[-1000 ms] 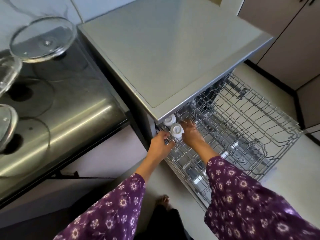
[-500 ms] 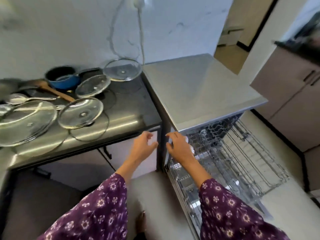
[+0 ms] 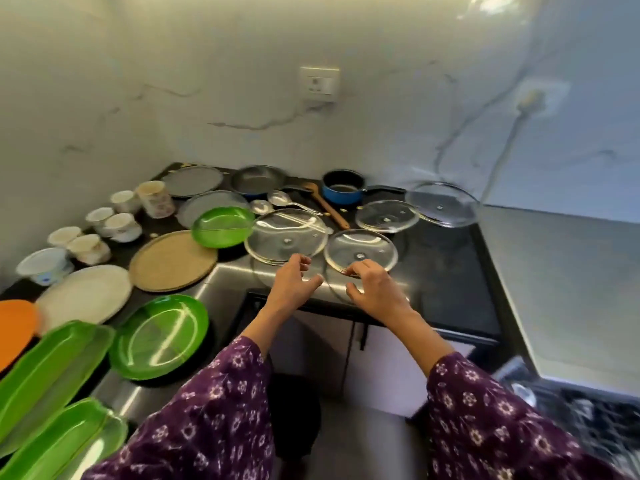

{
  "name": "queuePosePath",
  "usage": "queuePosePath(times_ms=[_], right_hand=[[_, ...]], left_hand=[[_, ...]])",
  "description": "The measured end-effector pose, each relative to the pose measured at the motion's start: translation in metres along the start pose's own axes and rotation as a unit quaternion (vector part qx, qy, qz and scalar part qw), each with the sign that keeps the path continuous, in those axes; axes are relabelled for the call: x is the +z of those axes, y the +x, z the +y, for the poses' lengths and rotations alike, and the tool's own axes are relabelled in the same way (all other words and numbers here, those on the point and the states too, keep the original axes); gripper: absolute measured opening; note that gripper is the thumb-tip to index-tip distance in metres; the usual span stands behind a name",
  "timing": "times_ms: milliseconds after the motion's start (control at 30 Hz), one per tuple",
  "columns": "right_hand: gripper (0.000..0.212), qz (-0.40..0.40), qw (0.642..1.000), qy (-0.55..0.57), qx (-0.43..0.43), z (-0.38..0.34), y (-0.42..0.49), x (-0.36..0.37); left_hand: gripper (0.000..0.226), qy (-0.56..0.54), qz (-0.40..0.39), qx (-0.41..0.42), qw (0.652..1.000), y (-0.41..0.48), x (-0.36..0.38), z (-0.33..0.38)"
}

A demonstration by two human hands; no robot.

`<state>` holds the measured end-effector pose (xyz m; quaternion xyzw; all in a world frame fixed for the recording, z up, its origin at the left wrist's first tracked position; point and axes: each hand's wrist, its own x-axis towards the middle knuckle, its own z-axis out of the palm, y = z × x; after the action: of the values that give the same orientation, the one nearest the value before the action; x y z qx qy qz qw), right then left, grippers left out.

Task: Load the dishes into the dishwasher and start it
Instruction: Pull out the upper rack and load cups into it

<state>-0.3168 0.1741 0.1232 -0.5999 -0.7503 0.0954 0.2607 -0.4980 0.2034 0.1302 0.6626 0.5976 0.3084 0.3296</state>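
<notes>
Both hands hover at the front edge of the counter (image 3: 450,271), fingers apart and loosely bent, gripping nothing. The left hand (image 3: 294,282) is over the near rim of a large glass lid (image 3: 285,239). The right hand (image 3: 375,289) touches its fingertips to the near rim of a smaller glass lid (image 3: 360,251) just beside it. Both lids are round, clear and metal-rimmed, lying flat. Behind them a wooden spatula (image 3: 325,206) lies with its handle toward the front edge, and a blue saucepan (image 3: 343,192) points its handle right. A glossy green plate (image 3: 159,336) sits toward the counter's left end.
</notes>
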Motion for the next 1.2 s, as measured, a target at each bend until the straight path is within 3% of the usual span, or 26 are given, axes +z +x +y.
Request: queuePosePath(times_ms=[400,633,767,967,1200], right_hand=[[0.020,-0.077,0.993,0.027,-0.079,-0.106,0.187,0.119],[0.022,-0.128,0.986,0.044,-0.097,-0.140,0.251,0.189],[0.020,-0.163,0.980,0.042,-0.105,-0.155,0.276,0.221],[0.017,-0.172,0.976,0.068,-0.114,-0.164,0.294,0.254],[0.018,-0.179,0.973,0.080,-0.120,-0.160,0.303,0.269]], left_hand=[[0.046,-0.029,0.148,-0.168,0.974,0.113,-0.184,-0.144],[0.058,0.030,0.167,-0.238,0.956,0.167,-0.260,-0.218],[0.063,0.054,0.180,-0.257,0.948,0.197,-0.281,-0.248],[0.092,0.062,0.212,-0.326,0.919,0.230,-0.289,-0.280],[0.100,0.053,0.259,-0.359,0.895,0.260,-0.286,-0.301]])
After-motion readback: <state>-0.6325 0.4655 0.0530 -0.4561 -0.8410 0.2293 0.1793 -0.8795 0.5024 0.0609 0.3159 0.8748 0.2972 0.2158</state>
